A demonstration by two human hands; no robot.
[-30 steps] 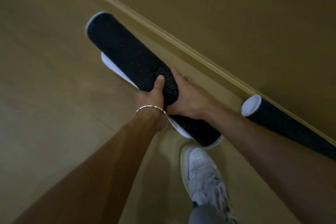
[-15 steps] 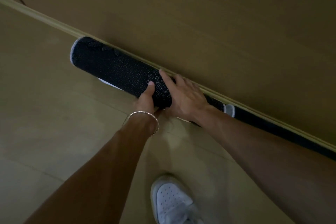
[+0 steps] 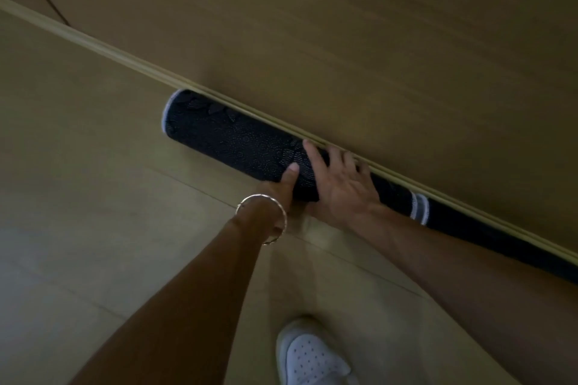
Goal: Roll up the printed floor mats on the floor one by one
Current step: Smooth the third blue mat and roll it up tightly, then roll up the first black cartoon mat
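Note:
A rolled-up floor mat [image 3: 225, 137], black with a dotted backing and a pale edge, lies on the floor tight against the baseboard. My left hand [image 3: 281, 187], with a bangle on the wrist, grips its near side, thumb up on the roll and fingers hidden beneath. My right hand [image 3: 341, 184] lies over the top of the roll, fingers curved toward the wall side. A second rolled mat [image 3: 488, 237], also black with a pale end, lies end to end with the first, further right along the wall.
A pale baseboard [image 3: 103, 50] runs diagonally from upper left to lower right below a brown wall [image 3: 375, 25]. A white shoe [image 3: 312, 359] stands on the tiled floor [image 3: 93, 197] at the bottom centre.
The roll has gone from being held up off the floor to lying flat against the baseboard, in line with the second roll. Both hands stayed on it.

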